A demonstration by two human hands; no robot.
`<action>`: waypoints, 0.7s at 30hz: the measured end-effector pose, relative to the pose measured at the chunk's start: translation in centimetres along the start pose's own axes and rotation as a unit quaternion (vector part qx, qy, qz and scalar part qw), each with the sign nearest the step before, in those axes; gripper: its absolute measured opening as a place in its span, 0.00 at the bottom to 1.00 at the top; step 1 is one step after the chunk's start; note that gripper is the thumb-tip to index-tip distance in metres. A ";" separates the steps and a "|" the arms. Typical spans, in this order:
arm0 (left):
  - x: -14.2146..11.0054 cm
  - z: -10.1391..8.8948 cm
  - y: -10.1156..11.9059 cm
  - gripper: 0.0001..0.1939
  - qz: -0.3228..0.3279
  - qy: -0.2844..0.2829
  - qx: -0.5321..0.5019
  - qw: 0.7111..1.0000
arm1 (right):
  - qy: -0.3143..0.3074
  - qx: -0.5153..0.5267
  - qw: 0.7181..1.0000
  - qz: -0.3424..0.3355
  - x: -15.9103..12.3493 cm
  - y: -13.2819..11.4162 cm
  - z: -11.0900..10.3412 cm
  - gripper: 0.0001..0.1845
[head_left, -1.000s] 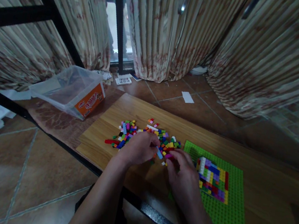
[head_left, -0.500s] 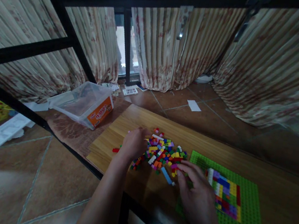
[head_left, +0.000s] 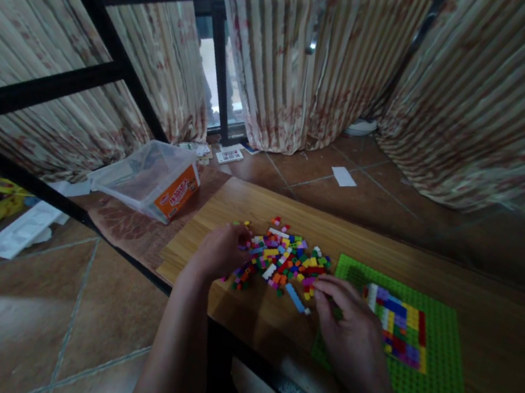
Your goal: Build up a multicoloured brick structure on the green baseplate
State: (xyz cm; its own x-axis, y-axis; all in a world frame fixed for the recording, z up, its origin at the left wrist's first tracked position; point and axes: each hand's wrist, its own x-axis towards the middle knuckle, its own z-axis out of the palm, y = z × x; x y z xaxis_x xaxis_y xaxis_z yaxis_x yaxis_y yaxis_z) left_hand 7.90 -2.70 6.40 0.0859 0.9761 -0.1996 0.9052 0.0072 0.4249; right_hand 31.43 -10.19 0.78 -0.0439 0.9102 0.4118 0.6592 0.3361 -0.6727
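A loose heap of small building bricks [head_left: 282,257] in many colours lies on the wooden tabletop. My left hand [head_left: 220,250] is low over the heap's left edge, fingers curled down; their tips are mostly hidden. At the right edge is my right hand [head_left: 354,324], thumb and forefinger drawn together beside a magenta brick [head_left: 309,281]; whatever is between the tips is too small to make out. A long light-blue brick [head_left: 295,298] lies just left of that thumb. Partly behind the right hand, a green baseplate [head_left: 446,364] carries a multicoloured block of fitted bricks [head_left: 399,326].
A clear plastic tub [head_left: 145,169] with an orange label stands left of the wooden top [head_left: 220,206], on a patterned brown cloth [head_left: 120,222]. A black metal frame [head_left: 107,67] crosses the left side. Curtains [head_left: 283,78] hang behind, and paper [head_left: 344,177] lies on the tiled floor.
My left hand has shifted left off the heap, uncovering bricks there and covering the red brick at the left. My right hand stays nearly in place. The camera view has shifted slightly.
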 end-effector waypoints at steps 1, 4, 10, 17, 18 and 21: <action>-0.1 0.1 0.0 0.11 0.002 -0.004 0.007 1.000 | -0.002 0.002 1.000 0.000 0.0 0.0 0.0 0.11; 0.0 0.7 0.5 0.12 -0.003 -0.015 0.024 1.000 | -0.010 0.003 1.000 -0.005 0.0 0.0 -0.1 0.11; 0.1 1.2 1.7 0.11 -0.022 -0.027 0.044 0.998 | -0.029 0.006 0.999 -0.013 0.0 0.1 0.0 0.10; 0.0 1.3 2.0 0.11 -0.022 -0.035 0.051 0.998 | -0.035 0.020 0.999 -0.007 0.0 -0.1 0.1 0.11; 0.0 1.4 1.9 0.11 -0.019 -0.037 0.047 0.998 | -0.034 0.019 0.999 -0.005 0.0 -0.1 0.1 0.11; 0.1 1.5 1.8 0.11 -0.001 -0.036 0.030 0.999 | -0.031 0.013 0.999 -0.007 0.0 0.0 0.1 0.10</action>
State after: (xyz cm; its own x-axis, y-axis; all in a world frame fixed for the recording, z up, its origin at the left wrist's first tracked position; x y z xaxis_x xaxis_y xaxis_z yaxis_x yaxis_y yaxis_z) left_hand 10.17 -2.94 5.84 0.1119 0.9577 -0.2652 0.9286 -0.0057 0.3711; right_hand 31.33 -10.18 0.74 -0.1003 0.9186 0.3822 0.6382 0.3541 -0.6836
